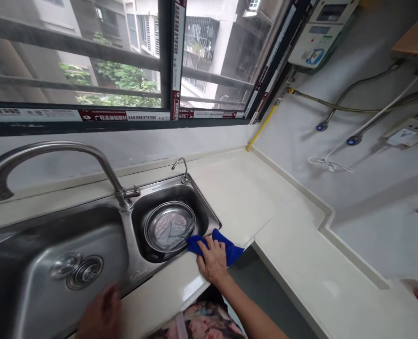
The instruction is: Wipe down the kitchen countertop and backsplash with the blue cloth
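A blue cloth (233, 252) lies bunched under my right hand (214, 261), whose fingers press it onto the counter's front strip beside the small basin's right corner. My left hand (101, 313) is smeared by motion at the bottom of the view, near the front rim of the large steel basin (113, 245); its fingers do not show clearly. In the small basin (138, 221) sits a round steel strainer pan (152, 216) with a perforated bottom. Crumpled clear plastic (175, 234) rests in that pan.
A tall curved faucet (71, 147) rises behind the basins, and a small tap (185, 167) stands at the back corner. The white counter (237, 188) turns right around an inner corner. Hoses (350, 110), a socket (406, 134) and a gas meter (322, 35) are on the right wall.
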Tool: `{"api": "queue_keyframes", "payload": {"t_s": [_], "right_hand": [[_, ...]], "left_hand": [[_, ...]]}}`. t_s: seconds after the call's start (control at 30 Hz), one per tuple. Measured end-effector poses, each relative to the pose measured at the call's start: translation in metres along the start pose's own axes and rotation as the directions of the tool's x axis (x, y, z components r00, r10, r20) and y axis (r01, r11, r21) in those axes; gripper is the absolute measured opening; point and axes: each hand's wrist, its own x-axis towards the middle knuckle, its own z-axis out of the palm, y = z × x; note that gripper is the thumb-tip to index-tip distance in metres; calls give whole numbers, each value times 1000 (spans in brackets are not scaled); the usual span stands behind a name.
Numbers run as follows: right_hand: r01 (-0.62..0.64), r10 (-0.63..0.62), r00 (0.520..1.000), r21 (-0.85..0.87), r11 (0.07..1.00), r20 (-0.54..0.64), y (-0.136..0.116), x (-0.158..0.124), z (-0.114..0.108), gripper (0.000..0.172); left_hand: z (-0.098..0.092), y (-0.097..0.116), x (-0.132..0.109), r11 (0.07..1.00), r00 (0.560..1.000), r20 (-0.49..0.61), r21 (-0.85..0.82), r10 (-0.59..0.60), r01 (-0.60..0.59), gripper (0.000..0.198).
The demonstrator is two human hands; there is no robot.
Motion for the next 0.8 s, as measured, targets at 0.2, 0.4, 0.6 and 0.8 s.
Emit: {"api": "queue_keyframes", "payload": {"t_s": [0.2,0.4,0.6,0.8], "right_hand": [[75,-75,996,4,997,42,46,6,-5,53],[-206,209,978,-123,971,15,135,25,-18,50],[-555,564,824,-264,789,-49,252,-6,-39,51],[-884,881,435,-275,378,-186,331,-49,-59,56]], "left_hand": [[43,74,31,928,927,50,-52,372,-369,55],[64,47,33,910,909,54,3,414,-415,60],[80,27,31,892,896,53,85,440,-443,55],[91,16,27,885,894,104,133,436,-447,57]]}}
